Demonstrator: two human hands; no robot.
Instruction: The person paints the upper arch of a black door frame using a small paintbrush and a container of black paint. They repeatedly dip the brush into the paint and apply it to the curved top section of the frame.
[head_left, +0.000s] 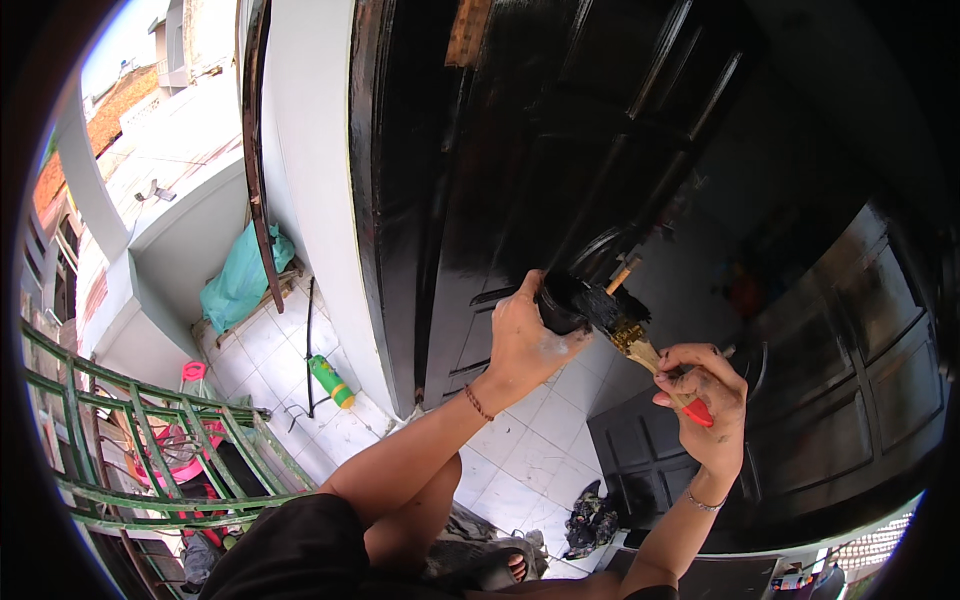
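Observation:
My left hand (522, 338) is wrapped round a small dark paint can (560, 303), tilted in front of the black door (500, 190). In my right hand (708, 405) is a paintbrush (636, 343), gripped by its pale handle with a red end. The brush's black, paint-laden bristles are at the can's rim. Just beyond them a short light-brown stick (623, 273) shows; I cannot tell what it is attached to. Pale and dark smears mark my hands. The can's inside is too dark to make out.
A second black panelled door (840, 370) stands at the right. On the white tiled floor (490, 450) are a green bottle (332, 382), a teal bag (240, 285) and a crumpled dark bag (591, 520). A green metal railing (165, 440) curves along the left.

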